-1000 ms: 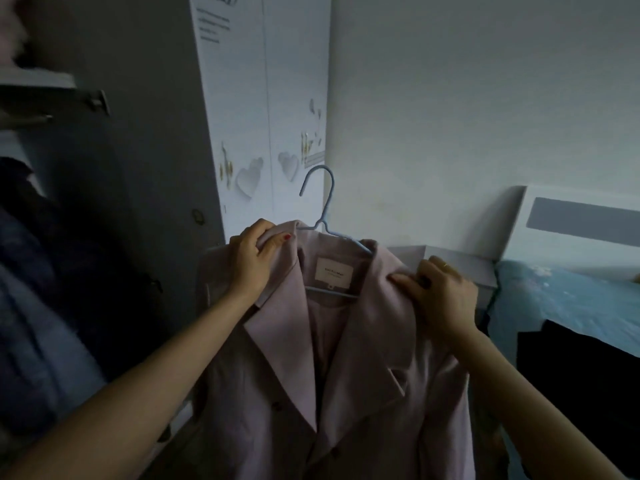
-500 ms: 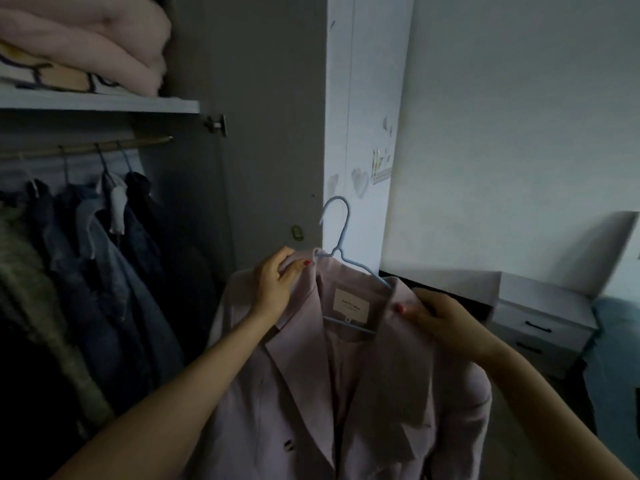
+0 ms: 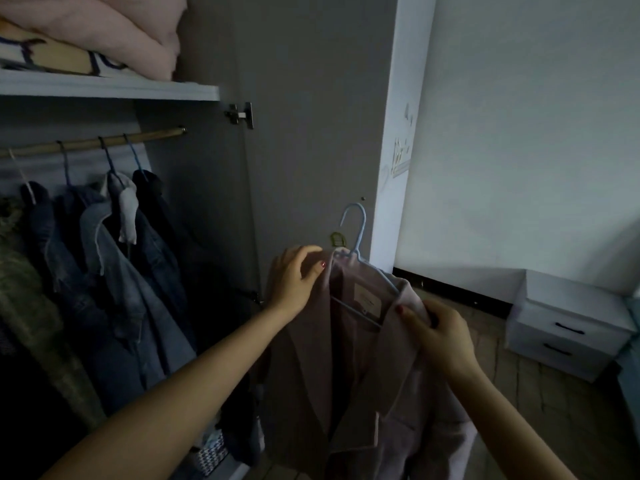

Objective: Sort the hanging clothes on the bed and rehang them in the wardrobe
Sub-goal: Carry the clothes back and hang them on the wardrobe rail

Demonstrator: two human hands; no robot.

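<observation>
Dim room, low light. Open wardrobe (image 3: 311, 98) fills the left and centre; its grey door stands swung outward, with a metal hinge (image 3: 240, 115) near the top edge. A white shelf (image 3: 110, 89) carries folded pink bedding (image 3: 114, 32). Below it a wooden rail (image 3: 93, 143) holds several hangers with dark and denim jackets (image 3: 114, 271), packed close together. White wall to the right; a white two-drawer nightstand (image 3: 568, 327) sits on the tiled floor (image 3: 540, 403) against it. Pale pink jacket (image 3: 367, 393), wide lapels, a small label inside the collar, hangs on a light blue hanger (image 3: 358, 233) held in front of the door, just right of the hanging clothes and well below the rail; hook upright, free of the rail. Left hand (image 3: 294, 278) grips the jacket's left shoulder at the collar, fingers curled over the cloth, thumb in front. Right hand (image 3: 440, 327) pinches the right collar and shoulder, fingers folded round the fabric. Jacket hem cut off by the bottom edge. The wardrobe floor is too dark to read; a patterned item at the bottom cannot be identified. Label text illegible.
</observation>
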